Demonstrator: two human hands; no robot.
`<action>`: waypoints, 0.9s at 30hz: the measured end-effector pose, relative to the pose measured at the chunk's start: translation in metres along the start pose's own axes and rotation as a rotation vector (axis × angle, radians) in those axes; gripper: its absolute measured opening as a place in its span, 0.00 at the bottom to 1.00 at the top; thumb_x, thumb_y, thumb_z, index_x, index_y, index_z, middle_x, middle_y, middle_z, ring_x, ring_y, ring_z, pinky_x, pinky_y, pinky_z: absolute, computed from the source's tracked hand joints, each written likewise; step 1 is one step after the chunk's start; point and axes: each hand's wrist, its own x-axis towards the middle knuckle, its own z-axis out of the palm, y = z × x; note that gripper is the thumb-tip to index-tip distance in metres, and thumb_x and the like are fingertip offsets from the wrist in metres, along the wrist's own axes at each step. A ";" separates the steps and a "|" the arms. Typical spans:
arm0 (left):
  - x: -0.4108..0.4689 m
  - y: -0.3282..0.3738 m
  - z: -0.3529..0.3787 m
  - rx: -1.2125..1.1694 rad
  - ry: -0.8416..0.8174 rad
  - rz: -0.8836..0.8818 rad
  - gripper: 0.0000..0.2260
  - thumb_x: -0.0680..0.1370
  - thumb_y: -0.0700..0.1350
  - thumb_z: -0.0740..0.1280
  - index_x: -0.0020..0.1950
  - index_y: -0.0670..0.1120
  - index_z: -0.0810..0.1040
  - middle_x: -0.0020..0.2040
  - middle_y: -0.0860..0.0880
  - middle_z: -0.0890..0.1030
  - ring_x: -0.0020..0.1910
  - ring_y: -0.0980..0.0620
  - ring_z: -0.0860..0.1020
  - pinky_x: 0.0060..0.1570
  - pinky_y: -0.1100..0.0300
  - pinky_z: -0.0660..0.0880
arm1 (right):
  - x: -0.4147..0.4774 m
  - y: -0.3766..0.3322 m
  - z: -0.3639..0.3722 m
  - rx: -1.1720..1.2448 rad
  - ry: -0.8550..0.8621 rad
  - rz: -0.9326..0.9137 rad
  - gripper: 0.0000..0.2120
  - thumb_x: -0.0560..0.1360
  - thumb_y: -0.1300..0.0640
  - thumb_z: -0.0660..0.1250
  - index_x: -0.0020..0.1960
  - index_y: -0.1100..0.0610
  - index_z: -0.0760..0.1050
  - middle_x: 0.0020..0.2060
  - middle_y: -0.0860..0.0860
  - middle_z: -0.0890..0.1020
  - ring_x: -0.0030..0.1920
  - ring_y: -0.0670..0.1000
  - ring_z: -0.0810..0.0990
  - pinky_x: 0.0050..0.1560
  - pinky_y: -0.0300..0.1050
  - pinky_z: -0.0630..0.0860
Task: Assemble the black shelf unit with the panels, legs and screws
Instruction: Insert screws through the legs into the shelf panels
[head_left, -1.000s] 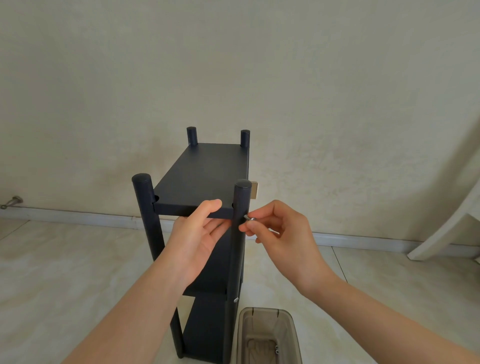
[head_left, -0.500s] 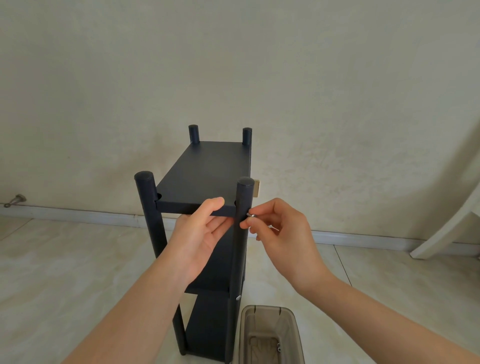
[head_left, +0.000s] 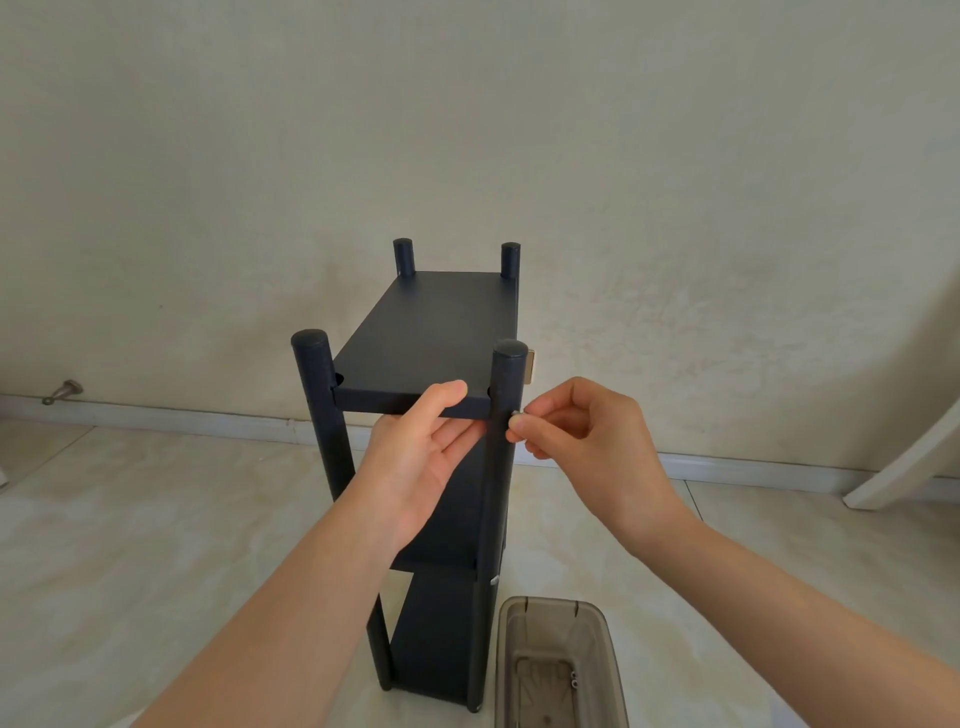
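Translucent bin (head_left: 551, 604) on floor (head_left: 156, 519) beside shelf unit (head_left: 441, 623); few small metal pieces (head_left: 574, 682) inside. Right hand (head_left: 576, 431) fingers pinch screw (head_left: 517, 414) at front-right leg (head_left: 498, 493). Left hand (head_left: 421, 457) fingers grasp top panel (head_left: 431, 332) edge.

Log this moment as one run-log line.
left hand: holds top panel front edge | right hand: pinches screw against near-right leg | bin: on floor beside shelf
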 end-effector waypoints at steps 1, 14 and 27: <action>0.000 0.000 0.000 -0.008 0.002 0.003 0.16 0.77 0.43 0.71 0.64 0.44 0.75 0.60 0.43 0.82 0.54 0.50 0.84 0.45 0.63 0.82 | 0.000 0.000 0.000 -0.022 0.004 -0.010 0.05 0.73 0.54 0.74 0.43 0.51 0.78 0.38 0.47 0.84 0.40 0.45 0.83 0.47 0.38 0.80; -0.002 0.000 0.002 -0.016 0.022 0.002 0.16 0.77 0.42 0.71 0.64 0.45 0.74 0.62 0.42 0.80 0.58 0.47 0.82 0.45 0.62 0.81 | 0.000 -0.003 -0.004 -0.375 0.009 -0.329 0.08 0.74 0.56 0.73 0.43 0.48 0.74 0.35 0.36 0.75 0.40 0.34 0.77 0.43 0.20 0.69; -0.002 0.000 0.003 -0.046 0.022 -0.022 0.14 0.77 0.42 0.71 0.60 0.48 0.73 0.61 0.44 0.78 0.58 0.47 0.81 0.49 0.58 0.79 | 0.011 -0.004 -0.009 -0.020 -0.103 0.005 0.03 0.74 0.56 0.73 0.42 0.53 0.80 0.36 0.47 0.85 0.38 0.42 0.82 0.43 0.36 0.76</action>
